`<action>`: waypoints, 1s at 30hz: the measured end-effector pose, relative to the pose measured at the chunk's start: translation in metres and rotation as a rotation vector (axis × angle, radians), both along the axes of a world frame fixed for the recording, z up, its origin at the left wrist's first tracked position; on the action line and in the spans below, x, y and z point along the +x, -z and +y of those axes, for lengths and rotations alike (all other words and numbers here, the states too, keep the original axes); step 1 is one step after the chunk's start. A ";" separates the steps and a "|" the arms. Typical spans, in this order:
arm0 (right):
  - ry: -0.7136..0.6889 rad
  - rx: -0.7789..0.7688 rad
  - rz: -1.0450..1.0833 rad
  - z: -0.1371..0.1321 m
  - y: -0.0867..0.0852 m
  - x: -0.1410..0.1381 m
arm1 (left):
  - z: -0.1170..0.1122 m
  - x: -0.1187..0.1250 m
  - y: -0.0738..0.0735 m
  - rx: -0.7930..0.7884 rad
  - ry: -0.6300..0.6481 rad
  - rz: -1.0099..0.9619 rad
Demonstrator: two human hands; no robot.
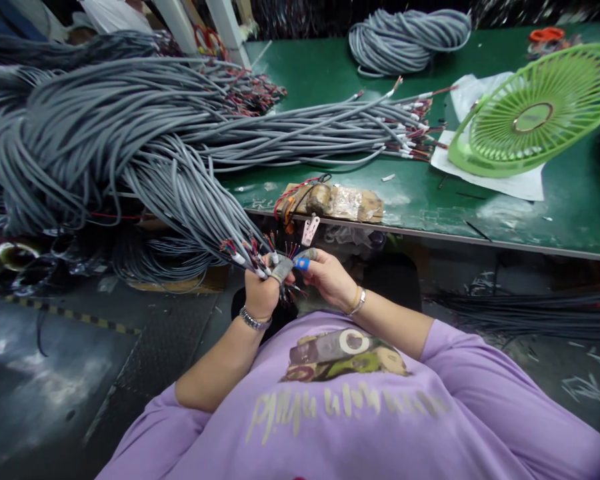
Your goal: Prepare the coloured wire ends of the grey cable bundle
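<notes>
My left hand (263, 292) is closed around the stripped ends of a bundle of grey cables (200, 193), which hangs down over the table's front edge. Thin coloured wires (291, 251) fan out from these ends, and white bands circle several of them. Close by, my right hand (333, 277) is pinched on a small blue piece (303, 264) against the wire ends; its kind is too small to make out. Grey wrapping covers my left thumb and a right finger.
More grey cables (320, 127) lie across the green table (410, 207). At its edge sits a wooden block (350, 202) with wires and a pale clip (310, 230). A green fan (530, 117), a coiled cable (410, 41) and orange-handled scissors (547, 35) are farther off.
</notes>
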State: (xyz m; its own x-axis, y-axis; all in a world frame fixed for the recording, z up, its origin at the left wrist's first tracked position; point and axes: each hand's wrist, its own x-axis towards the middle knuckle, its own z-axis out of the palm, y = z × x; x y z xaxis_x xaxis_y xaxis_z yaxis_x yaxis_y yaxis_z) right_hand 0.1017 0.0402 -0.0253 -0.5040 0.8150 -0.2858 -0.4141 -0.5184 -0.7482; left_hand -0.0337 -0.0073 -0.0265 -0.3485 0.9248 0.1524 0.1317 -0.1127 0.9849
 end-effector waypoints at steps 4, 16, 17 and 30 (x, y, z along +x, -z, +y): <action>-0.049 0.013 0.049 0.002 0.007 0.007 | 0.001 0.000 -0.007 -0.004 0.027 -0.004; -0.063 -0.138 0.123 0.046 0.007 0.014 | 0.008 0.003 -0.037 -0.173 0.221 -0.149; -0.072 -0.130 0.129 0.049 0.004 0.012 | 0.009 0.004 -0.038 -0.192 0.243 -0.147; 0.025 -0.218 0.187 0.052 -0.009 0.002 | 0.016 0.006 -0.035 -0.269 0.224 -0.180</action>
